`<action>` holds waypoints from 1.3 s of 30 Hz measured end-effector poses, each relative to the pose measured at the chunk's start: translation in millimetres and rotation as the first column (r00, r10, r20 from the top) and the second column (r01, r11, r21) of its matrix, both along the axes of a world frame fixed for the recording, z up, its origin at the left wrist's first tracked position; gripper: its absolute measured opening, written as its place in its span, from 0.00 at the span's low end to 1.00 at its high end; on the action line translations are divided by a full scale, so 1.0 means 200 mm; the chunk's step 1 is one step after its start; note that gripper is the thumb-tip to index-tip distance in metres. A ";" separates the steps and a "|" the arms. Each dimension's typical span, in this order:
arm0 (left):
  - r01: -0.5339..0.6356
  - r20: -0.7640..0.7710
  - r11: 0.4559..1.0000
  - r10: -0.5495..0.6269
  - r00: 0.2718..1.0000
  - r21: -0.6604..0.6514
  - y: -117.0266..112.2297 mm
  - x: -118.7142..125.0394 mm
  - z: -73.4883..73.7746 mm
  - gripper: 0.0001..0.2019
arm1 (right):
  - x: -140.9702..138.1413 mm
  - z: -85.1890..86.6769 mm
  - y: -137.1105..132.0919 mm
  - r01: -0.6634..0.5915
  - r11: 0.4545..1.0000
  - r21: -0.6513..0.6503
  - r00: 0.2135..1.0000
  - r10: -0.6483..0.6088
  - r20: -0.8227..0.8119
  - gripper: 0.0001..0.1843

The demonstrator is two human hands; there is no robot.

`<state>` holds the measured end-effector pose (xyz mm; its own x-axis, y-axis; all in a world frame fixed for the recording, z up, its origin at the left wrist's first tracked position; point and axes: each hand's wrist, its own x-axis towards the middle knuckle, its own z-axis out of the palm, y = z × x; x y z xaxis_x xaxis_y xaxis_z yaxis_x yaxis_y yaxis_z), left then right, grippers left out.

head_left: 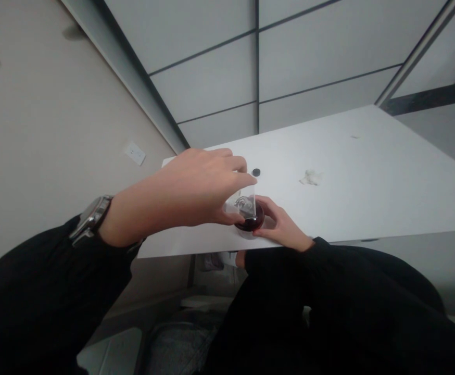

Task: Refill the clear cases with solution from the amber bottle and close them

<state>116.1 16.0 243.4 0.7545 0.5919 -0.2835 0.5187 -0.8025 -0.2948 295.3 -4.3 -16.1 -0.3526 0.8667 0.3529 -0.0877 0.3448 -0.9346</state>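
My left hand (207, 187), with a watch (92, 216) on its wrist, is closed on a clear, straight-sided container (248, 195). That container is tilted over a round glass (253, 223) with dark red liquid in it. Whether anything flows between the two cannot be made out. My right hand (280, 224) wraps its thumb and fingers round the right side of the glass, which rests near the table's front edge. Just beyond my left fingertips lies a small black cap (256, 172). Part of the clear container is hidden behind my left fingers.
The white table (368, 192) reaches far to the right. A crumpled, see-through wrapper (310, 177) and a tiny scrap (354, 137) lie on it. Sliding panels (219, 78) stand behind, and a wall with a socket (135, 154) is at left.
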 end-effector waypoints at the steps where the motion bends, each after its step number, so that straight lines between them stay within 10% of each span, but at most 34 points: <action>1: 0.005 -0.003 1.000 -0.005 1.000 -0.002 0.00 0.00 0.00 0.22 | 0.00 0.00 0.00 -0.001 1.000 -0.004 1.000 0.001 0.000 0.41; 39: 0.002 -0.190 1.000 -0.004 0.982 -0.012 -0.02 0.24 0.07 0.15 | 0.00 0.04 0.01 0.013 0.999 -0.030 1.000 -0.013 0.002 0.41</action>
<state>164.0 11.1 258.0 0.6878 0.5856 -0.4289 0.4516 -0.8078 -0.3788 295.8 -3.1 -8.6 -0.3423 0.8814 0.3255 -0.0816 0.3172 -0.9448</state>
